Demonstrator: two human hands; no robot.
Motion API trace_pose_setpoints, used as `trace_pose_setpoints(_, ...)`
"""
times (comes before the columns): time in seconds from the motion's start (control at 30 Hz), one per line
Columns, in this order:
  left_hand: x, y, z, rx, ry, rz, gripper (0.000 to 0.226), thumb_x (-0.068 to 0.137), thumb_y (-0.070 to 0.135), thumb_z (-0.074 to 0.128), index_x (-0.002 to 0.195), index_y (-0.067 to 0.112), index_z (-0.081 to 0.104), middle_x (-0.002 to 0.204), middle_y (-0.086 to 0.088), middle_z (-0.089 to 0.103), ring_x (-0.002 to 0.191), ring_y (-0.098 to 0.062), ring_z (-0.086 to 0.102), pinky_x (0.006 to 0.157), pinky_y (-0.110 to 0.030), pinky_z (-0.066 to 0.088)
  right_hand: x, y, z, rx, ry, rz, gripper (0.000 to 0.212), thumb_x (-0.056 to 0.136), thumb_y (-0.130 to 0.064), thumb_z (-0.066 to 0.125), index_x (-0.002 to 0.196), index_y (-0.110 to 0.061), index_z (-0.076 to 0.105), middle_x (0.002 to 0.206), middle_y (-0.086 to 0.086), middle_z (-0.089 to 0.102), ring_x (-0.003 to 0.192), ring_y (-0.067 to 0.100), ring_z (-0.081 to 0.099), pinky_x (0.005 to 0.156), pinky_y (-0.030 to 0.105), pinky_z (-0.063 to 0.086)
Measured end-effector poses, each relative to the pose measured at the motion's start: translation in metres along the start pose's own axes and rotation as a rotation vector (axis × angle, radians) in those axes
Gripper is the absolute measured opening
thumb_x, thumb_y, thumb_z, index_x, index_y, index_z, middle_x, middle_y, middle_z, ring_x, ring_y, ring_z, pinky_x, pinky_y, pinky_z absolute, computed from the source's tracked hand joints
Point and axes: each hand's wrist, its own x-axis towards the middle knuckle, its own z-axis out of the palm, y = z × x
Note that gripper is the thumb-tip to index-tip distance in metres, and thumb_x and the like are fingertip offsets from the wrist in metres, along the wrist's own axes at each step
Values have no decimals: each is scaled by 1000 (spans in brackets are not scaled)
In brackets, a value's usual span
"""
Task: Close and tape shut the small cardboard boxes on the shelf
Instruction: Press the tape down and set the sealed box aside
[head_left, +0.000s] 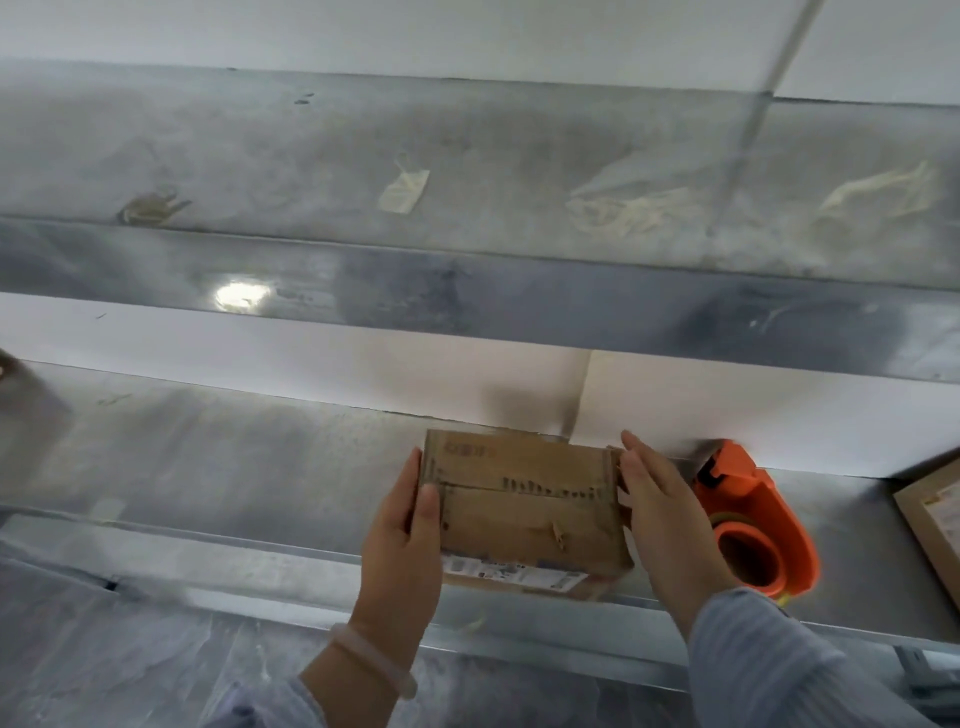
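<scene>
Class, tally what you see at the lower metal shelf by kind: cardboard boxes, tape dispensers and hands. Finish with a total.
Brown cardboard boxes: 2 (small cardboard box between the hands; second cardboard box cut off at the right edge)
Tape dispensers: 1 (orange plastic tape dispenser)
Bare hands: 2 (left hand, right hand)
Total: 5

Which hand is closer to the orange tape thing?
Right. The right hand presses flat against the right side of the small cardboard box, just beside the orange tape dispenser. The left hand grips its left side, with the whole box between it and the dispenser.
</scene>
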Motion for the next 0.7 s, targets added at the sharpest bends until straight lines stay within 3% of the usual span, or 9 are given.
trace_pose_setpoints(0.07, 3, -1, -3, 107, -80, 22, 37, 102, 21, 47, 131, 42, 42, 111, 19, 58, 102, 2, 60, 86, -23, 54, -5, 5, 3, -68, -21, 8, 43, 103, -39, 42, 145, -46, 36, 132, -13, 46, 116, 13, 51, 101, 40, 47)
trace_pose_setpoints(0.13, 18, 3, -6, 252, -154, 13, 48, 102, 20, 47, 144, 39, 33, 116, 12, 50, 110, -11, 54, 90, -29, 51, -6, 6, 6, -124, -49, 20, 46, 104, -38, 41, 146, -50, 28, 132, -12, 41, 116, 16, 50, 99, 41, 49)
trace_pose_setpoints(0.2, 35, 8, -3, 343, -177, -48, 51, 103, 28, 44, 150, 34, 29, 122, 4, 40, 112, -14, 47, 92, -29, 46, 1, 2, 6, -190, -74, 38, 43, 104, -37, 39, 142, -54, 29, 133, -9, 44, 115, 21, 54, 97, 47, 51)
trace_pose_setpoints(0.3, 44, 12, 7, 393, -154, -50, 45, 101, 35, 44, 145, 30, 34, 128, 2, 31, 118, -20, 42, 105, -39, 41, 13, -1, 6, -225, -68, 81, 36, 104, -34, 39, 134, -53, 36, 131, -1, 52, 109, 25, 57, 96, 51, 50)
trace_pose_setpoints(0.37, 44, 8, 11, 354, -169, -57, 39, 100, 30, 48, 138, 28, 37, 130, 2, 32, 117, -20, 43, 103, -36, 41, 14, -1, 8, -279, -82, 81, 42, 102, -41, 44, 141, -46, 31, 134, -1, 49, 112, 23, 55, 99, 49, 49)
trace_pose_setpoints(0.5, 44, 3, 7, 238, -263, -82, 49, 93, 33, 63, 132, 33, 33, 124, 1, 48, 106, -16, 55, 89, -34, 53, 10, 2, 10, -319, -118, 25, 80, 87, -47, 67, 150, -36, 19, 128, -5, 44, 115, 18, 51, 98, 38, 51)
trace_pose_setpoints(0.63, 46, 4, 6, 256, -303, -92, 46, 98, 30, 56, 137, 32, 32, 121, 2, 51, 105, -16, 56, 88, -35, 54, 17, 5, 10, -351, -140, 17, 67, 93, -37, 62, 148, -31, 23, 123, -3, 53, 98, 8, 56, 74, 19, 50)
trace_pose_setpoints(0.7, 47, 3, 5, 255, -316, -100, 39, 100, 29, 51, 134, 33, 33, 121, 0, 51, 104, -15, 56, 87, -35, 54, 19, 6, 9, -329, -160, 44, 57, 98, -34, 56, 146, -33, 25, 119, -3, 57, 93, 7, 59, 67, 18, 52)
